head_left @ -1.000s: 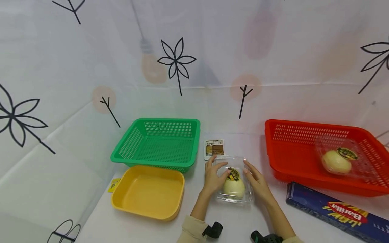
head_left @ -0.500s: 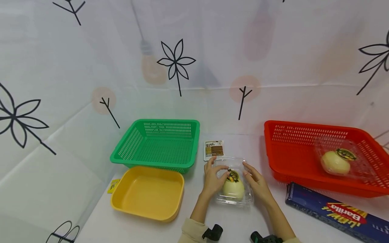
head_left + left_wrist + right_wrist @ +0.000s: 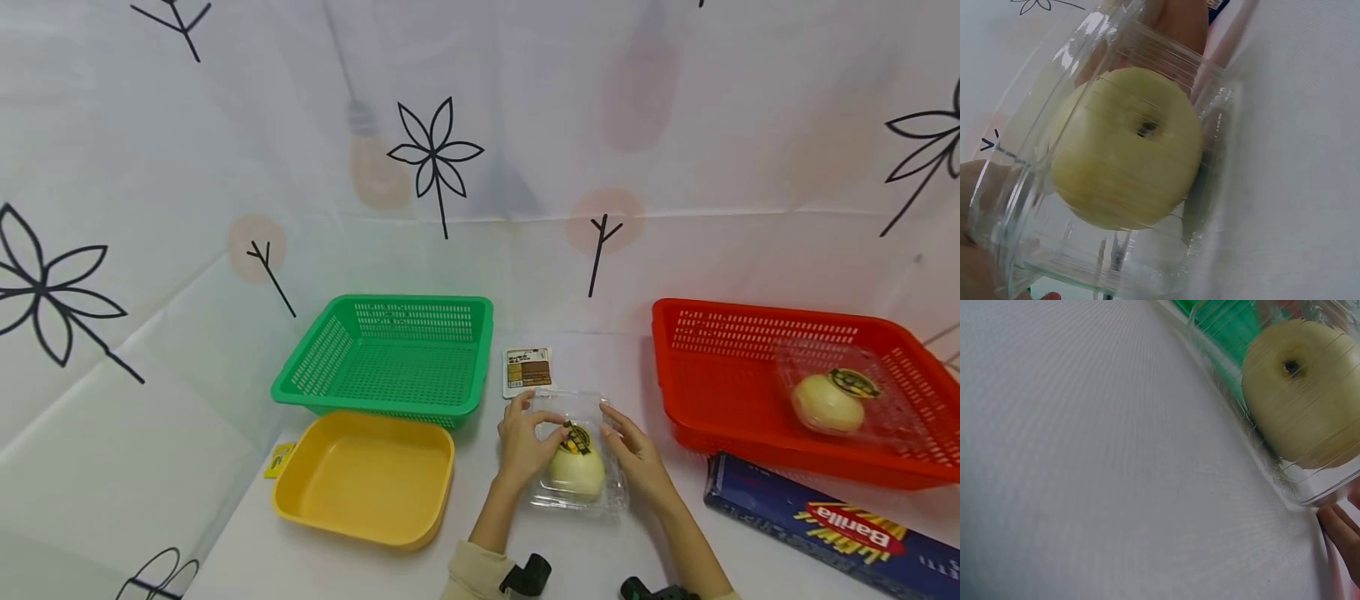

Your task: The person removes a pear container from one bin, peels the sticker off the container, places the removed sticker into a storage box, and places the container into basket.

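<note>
A clear plastic clamshell box (image 3: 572,503) lies on the white table, a pale yellow-green fruit (image 3: 576,478) like an apple or pear inside. A dark round label (image 3: 576,437) sits on its lid. My left hand (image 3: 521,446) grips the box's left side, thumb over the lid by the label, fingers at the far-left corner. My right hand (image 3: 640,460) holds the right side, thumb and fingers at the rim. Seen close in the left wrist view, the fruit (image 3: 1129,150) shows a dark dimple through the ribbed plastic. Hands partly hide the box's sides.
Left stand a green mesh basket (image 3: 412,358) and a yellow tub (image 3: 367,479), with a yellow packet (image 3: 279,459) beside it. A small brown-and-white packet (image 3: 527,371) lies behind the box. Right is a red basket (image 3: 720,417) containing another boxed fruit (image 3: 827,402), before it a blue Barilla box (image 3: 832,521).
Both hands keep their hold on the clamshell box. It has shifted very slightly toward the near side in the head view, along with the rest of the scene.
</note>
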`<state>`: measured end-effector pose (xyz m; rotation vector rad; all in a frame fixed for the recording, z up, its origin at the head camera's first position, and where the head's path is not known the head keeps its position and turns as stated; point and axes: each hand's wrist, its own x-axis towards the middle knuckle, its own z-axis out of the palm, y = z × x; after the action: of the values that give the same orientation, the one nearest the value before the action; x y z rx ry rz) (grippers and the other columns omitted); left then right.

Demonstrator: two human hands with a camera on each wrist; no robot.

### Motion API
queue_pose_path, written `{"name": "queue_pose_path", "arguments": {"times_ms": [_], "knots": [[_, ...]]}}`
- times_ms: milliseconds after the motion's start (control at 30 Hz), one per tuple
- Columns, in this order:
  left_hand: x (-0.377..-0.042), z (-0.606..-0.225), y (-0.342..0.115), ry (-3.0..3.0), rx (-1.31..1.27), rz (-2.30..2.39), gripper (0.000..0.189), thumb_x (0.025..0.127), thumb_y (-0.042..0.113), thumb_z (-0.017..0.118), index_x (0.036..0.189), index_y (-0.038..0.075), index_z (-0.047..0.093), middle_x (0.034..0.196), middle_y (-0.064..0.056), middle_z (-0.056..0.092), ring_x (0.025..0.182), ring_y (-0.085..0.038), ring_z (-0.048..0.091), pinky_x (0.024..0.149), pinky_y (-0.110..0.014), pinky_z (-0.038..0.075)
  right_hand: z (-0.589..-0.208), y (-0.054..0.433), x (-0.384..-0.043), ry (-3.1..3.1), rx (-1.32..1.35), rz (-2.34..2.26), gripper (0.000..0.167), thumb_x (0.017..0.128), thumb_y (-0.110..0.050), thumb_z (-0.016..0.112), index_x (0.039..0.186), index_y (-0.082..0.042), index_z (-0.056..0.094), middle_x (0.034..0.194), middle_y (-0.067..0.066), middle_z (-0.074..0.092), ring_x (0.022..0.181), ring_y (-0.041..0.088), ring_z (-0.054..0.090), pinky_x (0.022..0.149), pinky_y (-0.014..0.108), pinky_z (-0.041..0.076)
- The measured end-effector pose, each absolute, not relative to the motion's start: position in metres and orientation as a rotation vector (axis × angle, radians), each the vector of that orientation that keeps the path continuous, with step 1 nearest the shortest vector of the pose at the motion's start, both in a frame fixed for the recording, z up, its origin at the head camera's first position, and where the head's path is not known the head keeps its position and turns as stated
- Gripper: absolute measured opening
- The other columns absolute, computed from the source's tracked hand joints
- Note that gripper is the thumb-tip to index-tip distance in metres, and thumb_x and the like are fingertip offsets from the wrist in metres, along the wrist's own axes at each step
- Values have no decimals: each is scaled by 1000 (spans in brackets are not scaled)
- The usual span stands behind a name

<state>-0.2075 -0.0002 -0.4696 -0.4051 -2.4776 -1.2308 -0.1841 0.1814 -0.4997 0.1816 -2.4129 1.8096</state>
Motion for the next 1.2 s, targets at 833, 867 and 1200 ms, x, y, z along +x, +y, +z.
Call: {"name": "queue_pose_path", "arguments": {"times_ms": [833,867,1200], "knots": [[-213,-474,4,-2448,-623,-1016,17,80,20,72,89,6,76,116,-12,60,115,-25,51,101,-35,40,-497,179,-180,-2399,170,1864,45,99,-19,47,141,-5,40,143,24,39,119,40,48,84,15,41],[-213,-475,4,-2441,-626,-1023,16,80,20,72,88,7,76,115,-11,61,114,-25,51,100,-35,40,-497,179,-180,-2402,165,1865,45,99,-19,47,141,-5,40,143,25,39,119,40,47,84,15,41],[-218,-474,7,-2434,-589,-1139,4,73,12,75,76,10,74,83,0,64,96,-17,53,92,-36,38,-497,179,-181,-2413,139,1859,44,99,-19,46,141,-6,40,142,28,38,118,44,49,92,41,44]]}}
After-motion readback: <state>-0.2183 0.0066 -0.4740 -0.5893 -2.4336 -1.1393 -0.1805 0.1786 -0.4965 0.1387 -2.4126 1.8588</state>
